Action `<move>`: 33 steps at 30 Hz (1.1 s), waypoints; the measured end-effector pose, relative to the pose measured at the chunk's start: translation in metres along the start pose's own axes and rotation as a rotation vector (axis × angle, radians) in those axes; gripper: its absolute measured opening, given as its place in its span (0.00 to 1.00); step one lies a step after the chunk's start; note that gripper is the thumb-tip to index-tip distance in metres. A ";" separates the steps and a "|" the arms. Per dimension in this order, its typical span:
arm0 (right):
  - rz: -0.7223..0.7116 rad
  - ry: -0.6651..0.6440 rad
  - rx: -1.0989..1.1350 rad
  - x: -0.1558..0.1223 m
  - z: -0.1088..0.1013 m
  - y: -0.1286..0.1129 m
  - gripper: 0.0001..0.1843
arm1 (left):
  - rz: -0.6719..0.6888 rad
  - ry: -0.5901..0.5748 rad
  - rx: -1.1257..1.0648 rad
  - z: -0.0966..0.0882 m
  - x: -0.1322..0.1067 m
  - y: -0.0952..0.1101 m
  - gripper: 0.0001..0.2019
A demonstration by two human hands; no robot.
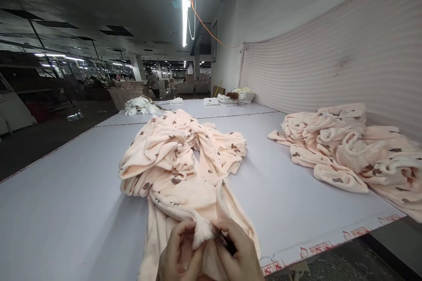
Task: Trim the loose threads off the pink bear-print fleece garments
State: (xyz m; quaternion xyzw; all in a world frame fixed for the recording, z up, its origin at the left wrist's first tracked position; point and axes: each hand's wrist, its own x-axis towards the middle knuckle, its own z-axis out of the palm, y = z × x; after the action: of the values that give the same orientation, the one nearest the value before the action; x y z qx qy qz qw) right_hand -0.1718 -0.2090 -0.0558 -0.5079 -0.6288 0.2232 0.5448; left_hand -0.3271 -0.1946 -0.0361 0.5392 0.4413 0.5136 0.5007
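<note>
A pale pink fleece garment (178,158) with small brown printed motifs lies bunched in the middle of the table, one part draped toward me. At the near edge, my left hand (180,250) is closed, pinching a raised fold of this fleece between thumb and fingers. My right hand (239,252) is closed around a small black tool (227,242), whose tip points at the pinched fold. The tool's exact kind is blurred and partly covered by the fingers. Whether its tip touches the cloth, I cannot tell.
A second heap of pink fleece (343,149) lies at the right of the pale table (82,202). White cloths (141,105) and folded stacks (227,99) rest along the far edge. Beyond stands a person (152,81). Striped pinkish sheeting (323,61) hangs on the right wall.
</note>
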 end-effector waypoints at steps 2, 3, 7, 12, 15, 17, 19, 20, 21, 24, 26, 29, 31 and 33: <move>0.023 0.040 -0.076 0.007 -0.003 0.003 0.08 | -0.085 -0.115 0.060 -0.004 0.007 0.003 0.16; 0.022 0.064 -0.116 0.012 -0.004 0.005 0.08 | -0.164 -0.178 0.039 -0.005 0.011 0.005 0.15; 0.039 0.061 -0.281 0.031 -0.011 0.005 0.11 | -0.468 -0.359 -0.400 -0.006 0.025 0.016 0.14; 0.056 -0.125 -0.258 0.033 -0.024 -0.010 0.06 | -0.509 -0.414 -0.725 -0.002 0.033 0.026 0.14; -0.068 -0.204 -0.312 0.025 -0.028 -0.016 0.14 | -0.533 -0.445 -0.813 -0.004 0.035 0.025 0.18; -0.126 -0.204 -0.433 0.022 -0.026 -0.016 0.16 | -0.547 -0.491 -0.833 -0.006 0.037 0.023 0.21; -0.132 -0.172 -0.504 0.022 -0.024 -0.014 0.14 | -0.549 -0.520 -0.828 -0.007 0.039 0.024 0.23; -0.124 -0.148 -0.507 0.022 -0.023 -0.013 0.13 | -0.544 -0.524 -0.819 -0.007 0.040 0.024 0.23; -0.117 -0.131 -0.496 0.023 -0.023 -0.012 0.13 | -0.541 -0.528 -0.809 -0.008 0.041 0.025 0.24; -0.155 -0.151 -0.478 0.024 -0.025 -0.012 0.15 | -0.539 -0.562 -0.790 -0.007 0.043 0.027 0.24; -0.169 -0.157 -0.512 0.025 -0.026 -0.012 0.15 | -0.536 -0.587 -0.775 -0.008 0.044 0.028 0.25; -0.091 -0.135 -0.467 0.026 -0.024 -0.012 0.12 | -0.529 -0.606 -0.703 -0.011 0.047 0.027 0.27; -0.064 -0.158 -0.381 0.027 -0.022 -0.011 0.11 | -0.537 -0.619 -0.662 -0.014 0.050 0.026 0.28; -0.059 -0.164 -0.345 0.026 -0.021 -0.009 0.11 | -0.530 -0.639 -0.646 -0.017 0.053 0.024 0.28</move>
State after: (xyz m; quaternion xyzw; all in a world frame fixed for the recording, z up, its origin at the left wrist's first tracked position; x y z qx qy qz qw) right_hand -0.1540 -0.1949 -0.0295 -0.5550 -0.7147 0.1367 0.4031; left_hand -0.3403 -0.1431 -0.0065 0.3569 0.2072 0.2891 0.8638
